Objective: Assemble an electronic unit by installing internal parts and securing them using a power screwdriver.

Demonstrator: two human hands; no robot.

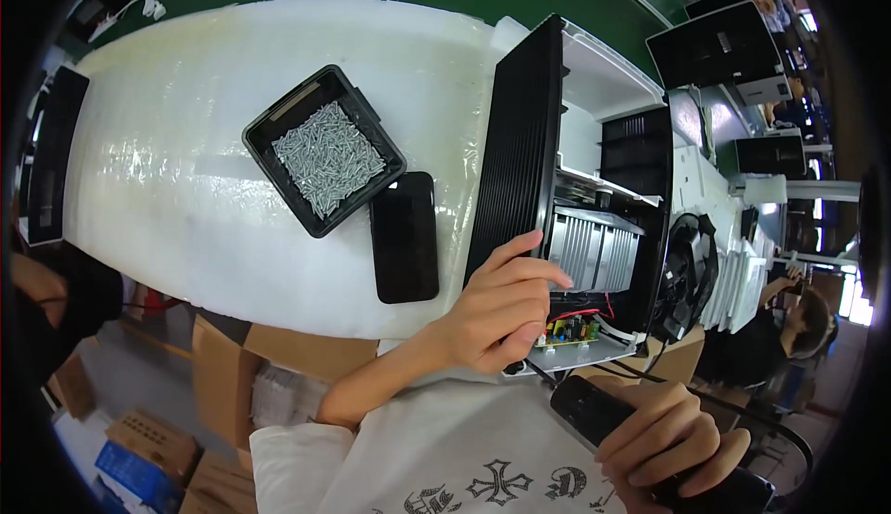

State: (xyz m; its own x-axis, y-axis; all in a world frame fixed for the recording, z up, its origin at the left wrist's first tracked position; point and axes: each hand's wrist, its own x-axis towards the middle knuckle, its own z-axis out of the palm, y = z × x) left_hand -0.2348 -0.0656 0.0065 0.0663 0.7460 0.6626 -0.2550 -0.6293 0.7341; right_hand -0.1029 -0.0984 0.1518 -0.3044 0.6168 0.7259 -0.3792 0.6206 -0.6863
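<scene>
My left hand (497,314) rests at the near edge of an opened black and white appliance housing (515,143). Its upper fingers reach over a silver finned metal block (594,252) inside. Thumb and forefinger are curled together; whatever lies between them is too small or hidden to make out. In my right hand (673,444) is a black electric screwdriver (589,410), its shaft pointing toward the housing's near side. Close by, a green circuit board (571,330) with red wires sits at the housing's bottom near corner.
A black bin (264,175) of silver screws (329,156) and a black phone (406,245) lie on the white foam-covered table (167,170). Cardboard boxes (223,365) stand below its near edge. Black cables (780,426) trail on the right. Another person (770,328) works at far right.
</scene>
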